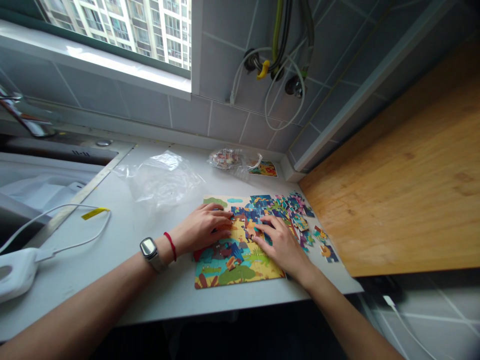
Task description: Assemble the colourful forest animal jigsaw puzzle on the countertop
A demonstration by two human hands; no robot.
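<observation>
Both hands spread flat on jigsaw puzzle [240, 265], left hand [200, 227] near top edge, right hand [281, 245] beside loose pieces [300, 222].

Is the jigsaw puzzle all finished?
No, loose jigsaw pieces lie scattered beside the unfinished jigsaw puzzle.

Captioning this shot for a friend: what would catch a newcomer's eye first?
The bright jigsaw puzzle on the white counter stands out first, with the left hand and right hand resting on it. Loose pieces spill to its right, and the wooden worktop fills the right side.
</observation>
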